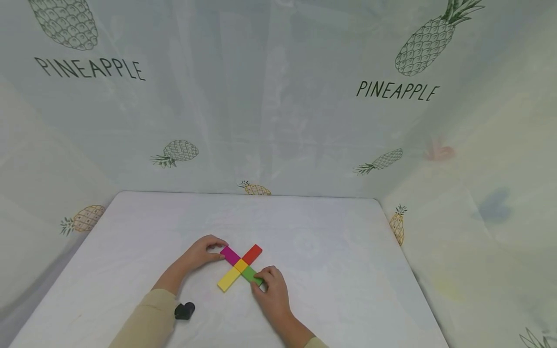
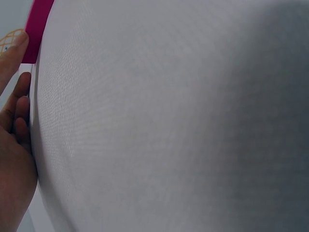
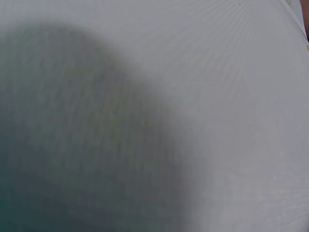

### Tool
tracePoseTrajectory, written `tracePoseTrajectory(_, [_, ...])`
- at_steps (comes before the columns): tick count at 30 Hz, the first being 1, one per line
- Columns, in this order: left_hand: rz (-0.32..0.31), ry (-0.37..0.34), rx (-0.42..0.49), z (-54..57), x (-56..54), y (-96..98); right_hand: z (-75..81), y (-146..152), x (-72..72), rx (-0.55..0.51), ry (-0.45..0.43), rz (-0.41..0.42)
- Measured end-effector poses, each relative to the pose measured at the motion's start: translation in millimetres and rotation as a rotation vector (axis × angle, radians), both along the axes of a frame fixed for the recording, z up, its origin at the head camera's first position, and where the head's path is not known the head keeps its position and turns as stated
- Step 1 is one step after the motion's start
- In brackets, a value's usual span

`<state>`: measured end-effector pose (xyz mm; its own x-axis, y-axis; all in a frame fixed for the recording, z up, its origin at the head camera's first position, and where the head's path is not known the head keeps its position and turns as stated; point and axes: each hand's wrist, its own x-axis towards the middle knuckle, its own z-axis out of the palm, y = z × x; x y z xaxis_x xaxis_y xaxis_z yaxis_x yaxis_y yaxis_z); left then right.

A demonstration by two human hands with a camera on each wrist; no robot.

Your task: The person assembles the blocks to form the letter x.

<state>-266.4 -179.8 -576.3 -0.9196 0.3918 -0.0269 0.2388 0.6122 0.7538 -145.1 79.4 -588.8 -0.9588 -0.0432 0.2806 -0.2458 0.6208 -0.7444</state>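
Observation:
Flat coloured blocks lie on the white table in an X shape. A small orange-yellow square block [image 1: 241,265] is in the middle. From it run a magenta block [image 1: 230,255] to the upper left, a red block [image 1: 252,254] to the upper right, a yellow block [image 1: 228,280] to the lower left and a green block [image 1: 249,274] to the lower right. My left hand [image 1: 202,251] pinches the magenta block's outer end between thumb and finger. With thumb and forefinger, my right hand [image 1: 274,292] grips the green block's outer end, partly covering it.
A black heart-shaped object [image 1: 184,311] is beside the left sleeve [image 1: 150,316]. The white tabletop [image 1: 326,251] reaches back to a pineapple-printed curtain [image 1: 278,106], which also hangs along both sides. Mostly tabletop fills the right wrist view.

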Motion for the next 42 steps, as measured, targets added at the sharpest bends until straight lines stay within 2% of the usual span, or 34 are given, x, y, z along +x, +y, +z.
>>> tracePoseTrajectory(11, [-0.016, 0.019, 0.011, 0.0, 1.0, 0.6, 0.5, 0.5, 0.7, -0.001, -0.03, -0.004])
tracePoseTrajectory(15, [-0.019, 0.028, 0.001, 0.3, 2.5, 0.4, -0.2, -0.2, 1.2, -0.001, 0.007, -0.004])
tracePoseTrajectory(21, [-0.001, 0.007, 0.002, 3.0, 4.3, 1.9, -1.7, -0.5, 1.5, 0.0, 0.068, -0.007])
tracePoseTrajectory(32, [0.006, 0.0, -0.011, 1.6, 3.5, 1.0, -0.9, -0.6, 1.2, 0.001, 0.055, -0.003])
tracePoseTrajectory(42, [0.0, 0.006, -0.003, 5.6, 5.5, 1.3, -1.6, -0.5, 1.2, -0.014, 0.051, 0.008])
